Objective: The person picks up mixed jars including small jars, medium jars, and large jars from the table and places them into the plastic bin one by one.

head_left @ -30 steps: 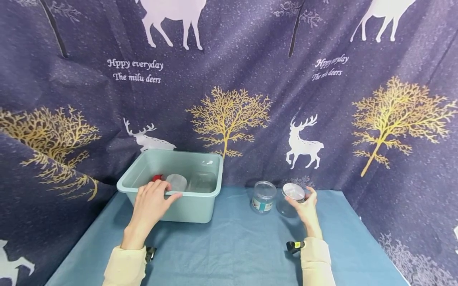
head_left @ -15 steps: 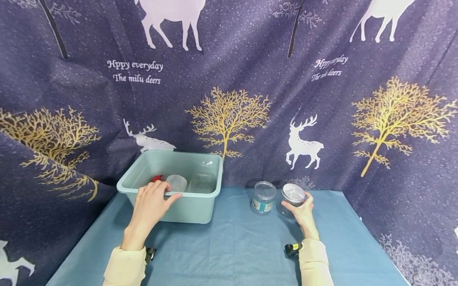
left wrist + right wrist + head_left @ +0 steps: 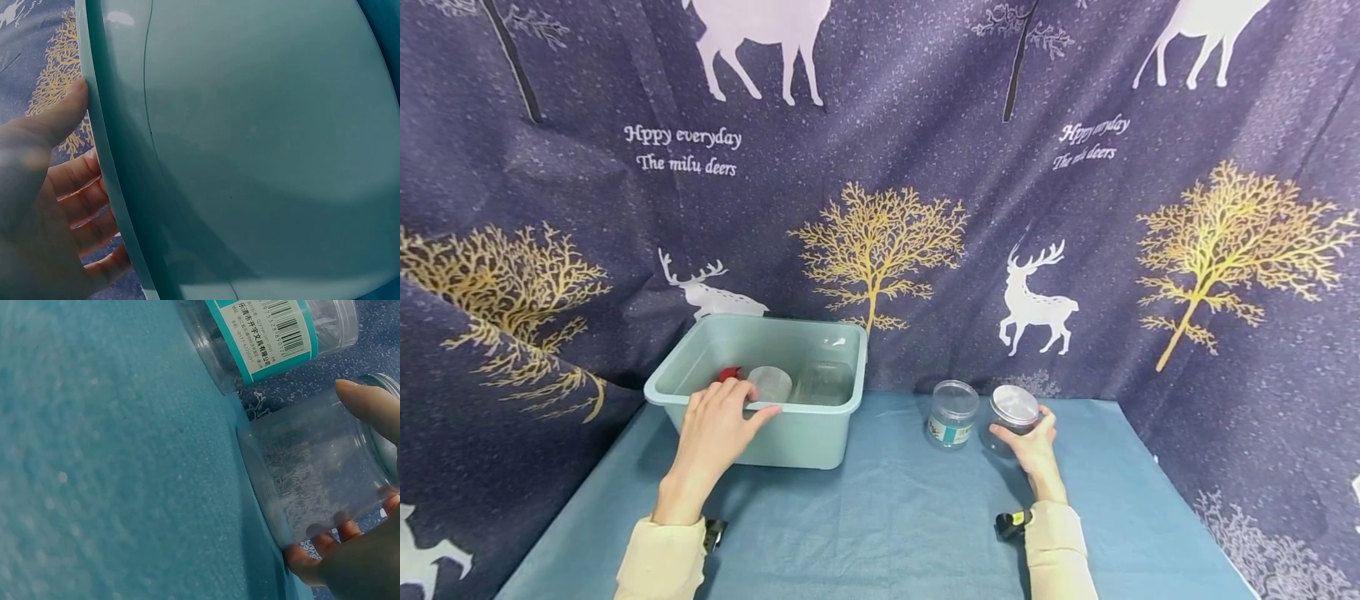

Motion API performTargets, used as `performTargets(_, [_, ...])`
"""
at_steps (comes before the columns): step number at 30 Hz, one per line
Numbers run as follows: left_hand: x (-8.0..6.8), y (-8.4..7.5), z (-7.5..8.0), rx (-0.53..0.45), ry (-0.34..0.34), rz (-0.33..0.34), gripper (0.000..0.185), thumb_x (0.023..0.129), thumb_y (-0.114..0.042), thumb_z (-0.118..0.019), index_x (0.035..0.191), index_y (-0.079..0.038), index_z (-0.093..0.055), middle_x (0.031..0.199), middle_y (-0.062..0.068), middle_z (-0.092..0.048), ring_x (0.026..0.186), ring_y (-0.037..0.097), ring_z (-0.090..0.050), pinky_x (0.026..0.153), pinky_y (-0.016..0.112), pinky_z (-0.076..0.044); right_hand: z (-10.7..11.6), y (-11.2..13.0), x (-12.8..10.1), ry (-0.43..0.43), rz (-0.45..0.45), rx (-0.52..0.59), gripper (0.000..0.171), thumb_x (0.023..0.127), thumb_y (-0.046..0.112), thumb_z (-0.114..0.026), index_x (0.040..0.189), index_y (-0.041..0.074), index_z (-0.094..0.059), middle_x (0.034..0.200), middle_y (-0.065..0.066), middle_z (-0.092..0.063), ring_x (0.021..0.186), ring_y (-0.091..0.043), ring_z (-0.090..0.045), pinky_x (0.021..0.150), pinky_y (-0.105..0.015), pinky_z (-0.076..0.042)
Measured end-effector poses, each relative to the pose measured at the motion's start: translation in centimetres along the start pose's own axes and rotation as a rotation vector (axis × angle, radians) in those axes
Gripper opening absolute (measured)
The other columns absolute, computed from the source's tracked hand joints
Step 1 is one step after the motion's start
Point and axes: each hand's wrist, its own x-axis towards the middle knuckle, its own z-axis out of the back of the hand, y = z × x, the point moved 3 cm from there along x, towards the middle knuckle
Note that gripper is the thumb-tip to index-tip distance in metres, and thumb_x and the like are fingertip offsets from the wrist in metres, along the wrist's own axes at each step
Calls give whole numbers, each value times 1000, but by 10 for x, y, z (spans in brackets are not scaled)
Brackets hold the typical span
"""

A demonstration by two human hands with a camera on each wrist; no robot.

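Note:
My right hand [image 3: 1036, 446] grips a clear jar with a silver lid [image 3: 1015, 405] at the right of the table. In the right wrist view the thumb lies along one side of this clear jar [image 3: 300, 469] near its lid, and the fingers curl round the other side. The jar stands upright on the cloth. My left hand [image 3: 718, 425] is at the front rim of a pale green plastic bin [image 3: 797, 437], fingers loosely bent and thumb spread apart. In the left wrist view its fingers [image 3: 81, 203] show behind the bin's rim, holding nothing.
Left of the gripped jar stands a second clear jar [image 3: 953, 412] with a teal-and-white label. Inside the bin lie a red object [image 3: 728, 373], a round whitish container [image 3: 770, 384] and a clear container [image 3: 826, 383]. A printed curtain [image 3: 910, 350] hangs behind the blue-clothed table [image 3: 880, 525].
My right hand has come down and in around the silver-lidded jar, its thumb now lower on the jar's side below the lid. The left hand and bin have not moved.

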Motion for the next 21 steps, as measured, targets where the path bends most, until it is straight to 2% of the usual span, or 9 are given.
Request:
performTargets(15, [0,0,0,4,24,8,38,80,-42,-79,89,-10,-59,86,7,-58,87,34,-56,79,51,-35,3,4,-1,-17,6,26,102,72,18,-86,143,3,-15,139,-34,-20,131,-47,-24,110,-55,-20])
performTargets(21, [1,0,0,8,18,3,39,79,-42,-80,89,-10,-59,85,6,-58,86,33,-55,79,50,-36,10,15,1,-52,52,24,103,71,18,-88,143,2,-16,138,-34,-22,131,-46,-25,109,-55,-21])
